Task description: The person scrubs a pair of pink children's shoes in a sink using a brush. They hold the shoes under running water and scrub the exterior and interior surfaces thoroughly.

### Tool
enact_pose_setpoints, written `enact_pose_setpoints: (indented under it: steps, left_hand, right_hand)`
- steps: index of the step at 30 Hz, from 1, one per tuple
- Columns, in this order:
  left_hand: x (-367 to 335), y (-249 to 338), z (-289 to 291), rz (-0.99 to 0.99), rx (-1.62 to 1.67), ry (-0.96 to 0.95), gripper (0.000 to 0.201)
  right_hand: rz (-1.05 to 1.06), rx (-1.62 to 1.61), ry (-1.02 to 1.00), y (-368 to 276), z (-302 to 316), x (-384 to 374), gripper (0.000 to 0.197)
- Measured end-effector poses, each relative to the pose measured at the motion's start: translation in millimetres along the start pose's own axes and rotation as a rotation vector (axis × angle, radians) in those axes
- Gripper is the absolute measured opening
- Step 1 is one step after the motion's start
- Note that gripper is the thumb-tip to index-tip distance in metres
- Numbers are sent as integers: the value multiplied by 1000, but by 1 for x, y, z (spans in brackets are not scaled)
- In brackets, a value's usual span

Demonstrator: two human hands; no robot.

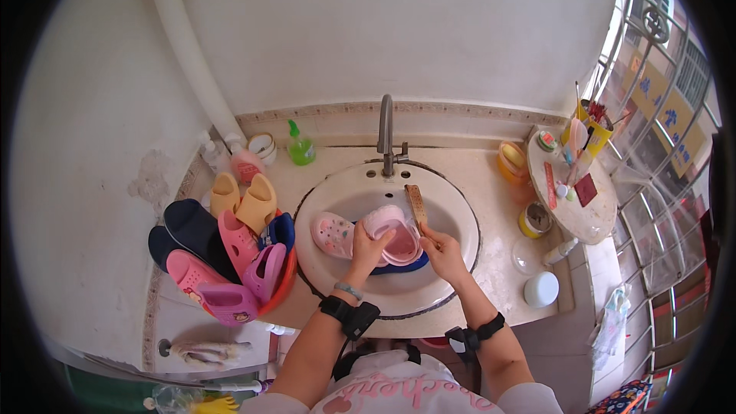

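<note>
Over the white sink [318,257], my left hand [371,248] grips a pink clog [402,244], its opening turned up and toward the right. My right hand [445,251] is closed around the lower end of a narrow wooden brush [415,203], beside the clog. The brush points up toward the faucet; its bristles cannot be made out. A second pink clog [333,233] with small charms rests in the sink, left of the held one. Beneath them lies a blue item [406,265], mostly hidden. The faucet [386,130] stands behind, with no water visible.
Left of the sink, a red basin [287,280] is heaped with slippers [201,239]. A green soap bottle [301,150] stands at the back. On the right are an orange bowl [512,162], a round white jar [541,289] and a cluttered small board [594,215].
</note>
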State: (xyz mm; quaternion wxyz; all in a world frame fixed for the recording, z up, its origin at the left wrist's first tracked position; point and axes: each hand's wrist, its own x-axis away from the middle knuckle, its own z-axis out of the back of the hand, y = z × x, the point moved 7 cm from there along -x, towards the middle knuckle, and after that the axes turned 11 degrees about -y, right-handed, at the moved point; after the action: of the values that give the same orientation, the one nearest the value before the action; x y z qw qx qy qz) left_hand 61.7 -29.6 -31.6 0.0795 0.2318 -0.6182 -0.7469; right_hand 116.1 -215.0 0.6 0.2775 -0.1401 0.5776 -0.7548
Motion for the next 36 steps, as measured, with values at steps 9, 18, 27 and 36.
enact_pose_setpoints:
  steps: [9, 18, 27, 36]
  left_hand:
    - [0, 31, 36, -121, -516, 50, 35]
    - [8, 16, 56, -37, -537, 34, 32]
    - [11, -5, 64, 123, -426, -42, 55]
    - [-3, -33, 43, 374, 601, -263, 45]
  right_hand:
    - [78, 281, -96, -46, -38, 19, 36]
    - [1, 229, -190, -17, -52, 22, 37]
    - [-42, 314, -188, -9, -48, 5, 37]
    - [76, 180, -183, -39, -90, 9, 38]
